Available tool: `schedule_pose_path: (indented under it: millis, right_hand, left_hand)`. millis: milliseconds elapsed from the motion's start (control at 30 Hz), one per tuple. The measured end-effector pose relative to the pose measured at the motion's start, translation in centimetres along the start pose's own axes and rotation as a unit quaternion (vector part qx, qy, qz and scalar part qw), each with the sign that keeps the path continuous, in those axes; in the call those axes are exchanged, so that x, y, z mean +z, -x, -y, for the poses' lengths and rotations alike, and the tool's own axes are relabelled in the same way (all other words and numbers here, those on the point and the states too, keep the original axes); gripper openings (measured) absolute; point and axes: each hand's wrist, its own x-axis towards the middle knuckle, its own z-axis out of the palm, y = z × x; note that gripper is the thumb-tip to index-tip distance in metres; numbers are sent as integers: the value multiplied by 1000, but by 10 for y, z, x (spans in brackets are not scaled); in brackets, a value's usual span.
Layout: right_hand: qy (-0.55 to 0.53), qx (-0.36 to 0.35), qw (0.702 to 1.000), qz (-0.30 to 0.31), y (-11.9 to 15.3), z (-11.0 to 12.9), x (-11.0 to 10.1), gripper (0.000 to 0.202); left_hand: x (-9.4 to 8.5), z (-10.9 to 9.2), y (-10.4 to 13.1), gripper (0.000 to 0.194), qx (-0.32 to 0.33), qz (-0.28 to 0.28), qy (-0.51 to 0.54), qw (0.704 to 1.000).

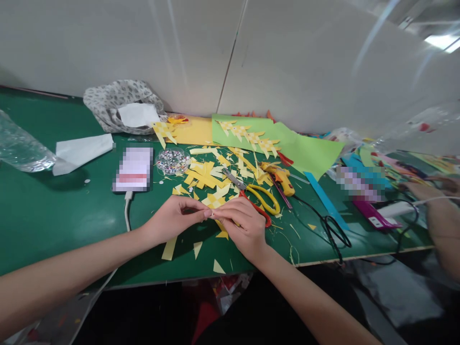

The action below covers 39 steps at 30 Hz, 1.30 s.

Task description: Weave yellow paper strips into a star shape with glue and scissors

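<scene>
My left hand (178, 216) and my right hand (244, 223) meet fingertip to fingertip above the green table. Both are pinched around something tiny and whitish, too small to name. Directly behind and beneath them is a woven yellow paper piece (216, 199) among yellow paper scraps (203, 175). Scissors with yellow and red handles (268, 197) lie open just beyond my right hand, next to a yellow glue gun (283, 179). A round clear dish of small black-and-white pieces (173, 161) stands beyond my left hand.
A phone (132, 168) with a white cable lies left. Woven yellow fish shapes (247, 136) rest on green paper (309, 148) at the back. A blue strip (326, 201) and black cord (328, 230) lie right. Another person's arm (440, 215) reaches in at far right.
</scene>
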Motion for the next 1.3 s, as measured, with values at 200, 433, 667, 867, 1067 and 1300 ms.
schedule_pose_path:
  millis: [200,433,667,867,1067,1300]
  right_hand:
    - [0,-2,1000,-8,-2,1,-1,17]
    - [4,-5,1000,-5,-1,0,-1,18]
    - [1,-12,1000,-3,0,0,0,18]
    - [-2,-3,1000,4,3,-2,3,17]
    - [0,-2,1000,3,2,-3,4,15]
    - [2,9,1000,3,3,-3,5,16]
  left_hand:
    - [0,-3,0,21,2,-3,3,1000]
    - [0,0,1,21,-9,-9,19,1000]
    - [-1,3,-1,22,-10,1,14,1000]
    - [1,8,-2,23,7,3,-2,1000]
    - [3,8,-2,21,21,-9,-24,999]
    - [5,5,-1,18,22,-18,-26,999]
